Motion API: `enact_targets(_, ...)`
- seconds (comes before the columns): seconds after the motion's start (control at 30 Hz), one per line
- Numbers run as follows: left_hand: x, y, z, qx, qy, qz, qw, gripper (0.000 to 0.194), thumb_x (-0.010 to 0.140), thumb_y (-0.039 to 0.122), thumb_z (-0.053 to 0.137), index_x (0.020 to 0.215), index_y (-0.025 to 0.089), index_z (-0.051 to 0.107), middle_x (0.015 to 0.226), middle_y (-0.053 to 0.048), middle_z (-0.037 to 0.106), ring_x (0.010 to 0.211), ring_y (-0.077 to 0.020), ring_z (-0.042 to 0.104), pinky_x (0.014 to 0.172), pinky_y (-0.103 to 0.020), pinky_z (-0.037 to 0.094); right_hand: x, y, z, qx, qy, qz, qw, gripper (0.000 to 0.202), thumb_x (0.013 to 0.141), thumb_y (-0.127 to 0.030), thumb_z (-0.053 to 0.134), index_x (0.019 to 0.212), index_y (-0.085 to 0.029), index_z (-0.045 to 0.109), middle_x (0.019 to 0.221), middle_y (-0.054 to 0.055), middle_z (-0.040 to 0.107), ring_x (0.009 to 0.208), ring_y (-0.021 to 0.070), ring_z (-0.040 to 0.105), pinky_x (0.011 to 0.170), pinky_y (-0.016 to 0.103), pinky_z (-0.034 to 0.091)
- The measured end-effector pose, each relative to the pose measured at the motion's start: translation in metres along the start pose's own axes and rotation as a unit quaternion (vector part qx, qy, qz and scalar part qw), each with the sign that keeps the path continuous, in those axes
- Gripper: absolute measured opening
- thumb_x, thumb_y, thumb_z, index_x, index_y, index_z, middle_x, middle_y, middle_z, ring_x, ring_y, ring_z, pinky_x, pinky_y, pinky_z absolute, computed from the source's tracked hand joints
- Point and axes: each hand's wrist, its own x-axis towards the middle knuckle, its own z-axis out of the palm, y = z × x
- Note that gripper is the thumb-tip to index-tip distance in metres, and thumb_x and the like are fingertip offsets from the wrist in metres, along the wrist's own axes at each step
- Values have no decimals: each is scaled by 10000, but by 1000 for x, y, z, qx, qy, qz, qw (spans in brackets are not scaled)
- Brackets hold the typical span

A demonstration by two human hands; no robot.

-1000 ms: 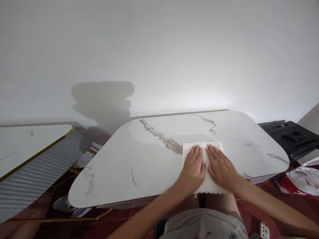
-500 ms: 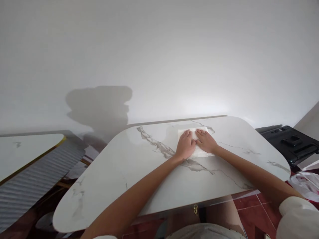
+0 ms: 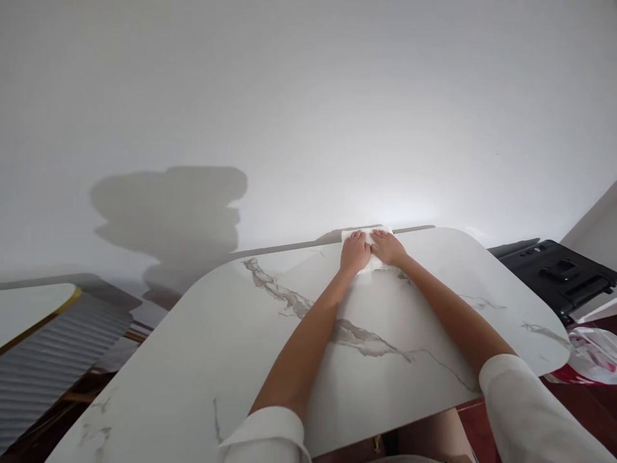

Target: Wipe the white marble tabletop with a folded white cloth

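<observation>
A white cloth [image 3: 367, 262] lies flat at the far edge of a white marble-patterned table [image 3: 279, 347], close to the wall. My left hand [image 3: 355, 251] presses down on its left half, fingers stretched forward. On the right half rests my right hand [image 3: 387, 247], also flat with fingers extended. The two thumbs nearly meet in the middle. Both palms hide much of the cloth, whose border shows around the fingers and below the hands.
The pale wall [image 3: 308, 116] rises right behind the table. At left stands a second marble-topped piece with a ribbed grey side [image 3: 62, 360]. A black case [image 3: 559, 273] and a clear plastic bag [image 3: 598, 354] are at right, by the red floor [image 3: 578, 411].
Both hands have pushed the cloth forward, from the table's middle to its far edge by the wall. My view has leaned in, and the sleeves now show.
</observation>
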Motion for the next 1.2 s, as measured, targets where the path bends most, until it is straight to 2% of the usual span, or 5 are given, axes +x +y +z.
enact_targets(0.17,11,35,12,-7,-22,9,1000,403,876,149,347,1254,64,461,1377,-170,444,1296,-263,365,1065,-434,287,-16,27,-8,-24,7,47,999,473,920,-247,349,1340,-44,431,1420,172,396,1321,261,322,1060,386,253)
enact_targets(0.33,-8,62,13,-16,-40,35,998,443,884,171,336,1299,44,426,1410,-169,406,1322,-279,328,1080,-428,270,-55,31,-15,-41,4,71,997,493,925,-239,308,1367,-38,396,1445,166,357,1334,270,298,1068,409,239)
enact_targets(0.63,-82,89,-11,-13,-45,47,998,490,880,190,320,1345,39,352,1423,-204,373,1337,-313,300,1071,-483,263,-125,-4,-32,-47,-16,29,998,523,927,-258,280,1386,-20,362,1458,166,328,1350,267,274,1083,411,228)
enact_targets(0.97,-200,112,-50,-49,-61,52,996,541,847,228,350,1374,105,335,1463,-160,325,1377,-295,224,1094,-495,244,-229,-62,-62,7,-3,-59,998,533,900,-272,348,1389,-60,374,1451,152,337,1355,255,263,1090,434,262)
enact_targets(1.2,-223,146,-41,-132,-63,-28,989,714,778,185,397,1448,200,149,1500,-96,260,1397,-247,163,1120,-471,213,-259,-49,-79,41,-30,-71,996,547,914,-301,373,1431,-137,309,1476,98,293,1365,230,238,1098,441,259)
